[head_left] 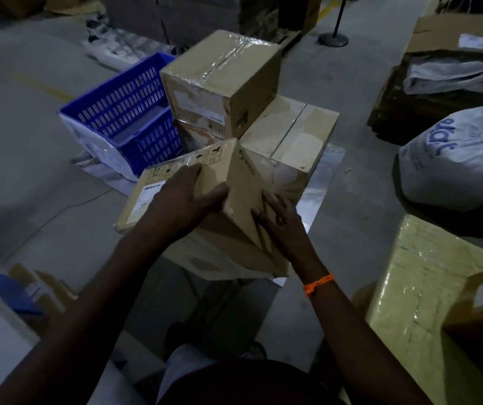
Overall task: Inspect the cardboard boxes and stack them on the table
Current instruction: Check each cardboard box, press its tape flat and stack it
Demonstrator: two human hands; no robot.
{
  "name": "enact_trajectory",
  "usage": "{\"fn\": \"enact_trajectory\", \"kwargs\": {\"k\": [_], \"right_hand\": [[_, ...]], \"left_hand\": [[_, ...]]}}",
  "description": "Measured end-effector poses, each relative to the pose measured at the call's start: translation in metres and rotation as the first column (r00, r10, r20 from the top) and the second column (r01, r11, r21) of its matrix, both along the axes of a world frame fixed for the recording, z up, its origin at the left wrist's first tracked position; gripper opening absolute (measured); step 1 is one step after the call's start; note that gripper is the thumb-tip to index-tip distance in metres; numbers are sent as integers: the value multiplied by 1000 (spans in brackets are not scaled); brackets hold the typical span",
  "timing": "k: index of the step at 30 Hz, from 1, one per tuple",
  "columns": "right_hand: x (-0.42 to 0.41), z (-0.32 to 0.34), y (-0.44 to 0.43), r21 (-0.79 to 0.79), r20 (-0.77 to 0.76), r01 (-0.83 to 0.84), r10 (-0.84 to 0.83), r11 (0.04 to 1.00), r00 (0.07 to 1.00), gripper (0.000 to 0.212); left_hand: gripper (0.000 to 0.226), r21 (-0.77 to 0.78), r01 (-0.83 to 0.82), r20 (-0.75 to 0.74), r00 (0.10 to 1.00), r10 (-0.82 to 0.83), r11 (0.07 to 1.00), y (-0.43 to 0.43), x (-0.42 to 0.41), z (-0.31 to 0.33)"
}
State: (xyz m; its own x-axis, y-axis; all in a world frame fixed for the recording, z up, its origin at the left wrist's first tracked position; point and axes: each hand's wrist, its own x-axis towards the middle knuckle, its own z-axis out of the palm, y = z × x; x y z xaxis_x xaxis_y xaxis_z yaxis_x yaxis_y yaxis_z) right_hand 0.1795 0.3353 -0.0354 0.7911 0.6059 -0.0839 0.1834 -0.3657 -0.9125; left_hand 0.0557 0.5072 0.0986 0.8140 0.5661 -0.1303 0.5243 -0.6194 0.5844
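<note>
Here the tilted box (244, 182), leaning over other boxes (290, 133) on the table (320, 176), seems stiff and rather light, so the left hand (187, 197) curled over its upper edge and the right hand (278, 219) flat against its side should hold it well.

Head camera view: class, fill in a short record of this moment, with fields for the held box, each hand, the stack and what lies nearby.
held box: cardboard box, tilted, handling symbols printed on one face
left hand: left hand grips the box's upper edge
right hand: right hand lies with straight fingers against the side face; orange wristband on the wrist
stack: taped box sits on top of other boxes on the table
nearby: blue plastic crate left of the stack; white sack to the right
</note>
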Motion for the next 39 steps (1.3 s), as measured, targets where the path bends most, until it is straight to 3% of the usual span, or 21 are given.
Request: {"fn": "enact_trajectory", "kwargs": {"k": [2,3,7,9,11,13,18,21,30,39], "right_hand": [[5,-20,-15,-67,-75,55,-60,996,995,78],[3,-28,-23,-71,-186,87,-99,994,978,78],[-13,-46,-41,-151,-572,163,-221,975,790,93],[-23,-43,-38,-38,-663,162,-146,986,735,71],[-32,-33,-28,69,-636,140,-65,988,769,31],[-34,-25,-21,138,-602,152,-39,979,798,18],[-11,-17,-32,179,-315,176,-113,968,942,31],[5,-10,-50,171,-161,203,-176,964,971,40],[22,-19,-78,64,-24,280,-279,958,960,55],[29,-29,-75,110,-58,319,-314,942,948,64]], "left_hand": [[81,-47,2,-1,1000,-2,999,17,-4,2],[84,-95,-1,17,1000,2,995,25,-8,4],[68,-200,-27,145,988,57,979,60,-32,10],[56,-217,-50,198,976,94,975,71,-42,9],[51,-233,-87,245,959,145,969,76,-46,7],[46,-232,-123,293,937,190,965,76,-47,5],[44,-366,-135,337,903,266,921,82,-59,-15],[44,-446,-102,348,895,277,889,73,-63,-41],[53,-664,-135,275,871,408,735,49,-57,-106],[44,-626,-146,277,877,394,766,53,-39,-119]]}}
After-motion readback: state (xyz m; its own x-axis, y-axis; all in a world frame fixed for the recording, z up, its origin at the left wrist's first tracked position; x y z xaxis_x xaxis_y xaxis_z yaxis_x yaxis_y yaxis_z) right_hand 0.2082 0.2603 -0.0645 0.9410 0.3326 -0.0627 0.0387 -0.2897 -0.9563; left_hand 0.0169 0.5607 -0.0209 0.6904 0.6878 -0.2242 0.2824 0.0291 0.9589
